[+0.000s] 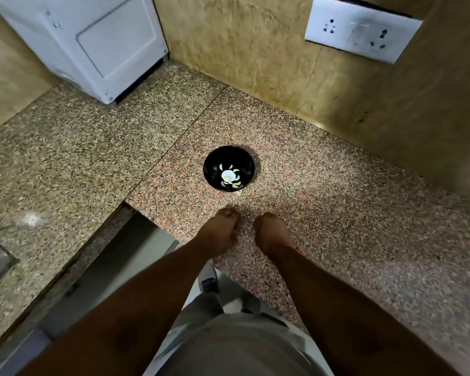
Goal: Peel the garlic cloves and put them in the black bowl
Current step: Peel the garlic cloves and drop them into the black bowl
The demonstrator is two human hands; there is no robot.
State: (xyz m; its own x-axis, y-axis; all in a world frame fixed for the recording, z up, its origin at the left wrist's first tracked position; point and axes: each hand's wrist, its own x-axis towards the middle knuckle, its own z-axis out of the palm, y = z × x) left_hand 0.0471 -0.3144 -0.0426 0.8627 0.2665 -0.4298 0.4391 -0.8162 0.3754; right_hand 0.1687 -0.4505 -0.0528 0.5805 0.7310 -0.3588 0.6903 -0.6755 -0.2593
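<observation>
The black bowl point(228, 168) holds peeled garlic cloves point(230, 178); just short of it, both hands' point(221, 232) grip looks curled, contents untellable, so peel low, close to it.

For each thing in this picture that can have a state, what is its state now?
black bowl: upright on the counter, holds peeled garlic cloves.
scrap: on the counter by the bowl's near rim; clove or skin, unclear.
left hand: on the counter, fingers curled; contents unclear.
right hand: on the counter, fingers curled; contents unclear.
wall socket: nothing plugged in.
</observation>
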